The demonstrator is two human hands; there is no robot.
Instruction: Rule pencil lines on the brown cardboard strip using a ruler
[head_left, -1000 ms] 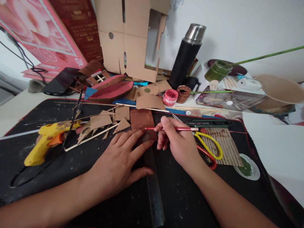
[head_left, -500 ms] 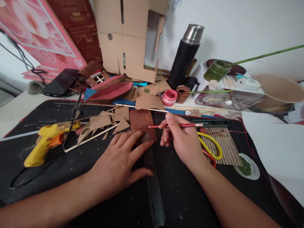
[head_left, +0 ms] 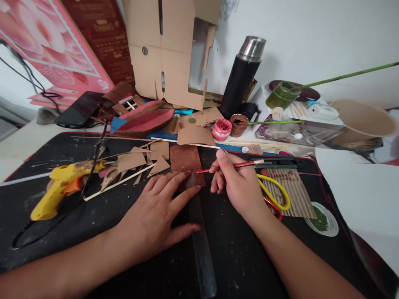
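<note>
My left hand (head_left: 162, 207) lies flat with its fingers spread, pressing on a dark ruler (head_left: 203, 245) and on a brown-painted piece of cardboard (head_left: 185, 158) beneath its far end. The ruler runs toward me over the black mat. In my right hand (head_left: 238, 178) is a red pencil (head_left: 230, 166), pinched between thumb and fingers. Its tip points left and is close to the ruler's far end, over the brown piece; whether it touches cannot be told. Part of the brown piece is hidden under my left fingers.
A yellow glue gun (head_left: 59, 187) and cardboard scraps (head_left: 131, 160) lie left. On the right are yellow-handled scissors (head_left: 279, 191), corrugated cardboard (head_left: 294, 195) and a lid with green paint (head_left: 322, 220). Behind stand paint jars (head_left: 222, 129), a black thermos (head_left: 241, 79) and a red-and-brown cardboard boat (head_left: 146, 122).
The pencil has tilted, its tip dipping slightly lower toward the ruler's far end while its back end rises a little. My left hand stays in place on the ruler.
</note>
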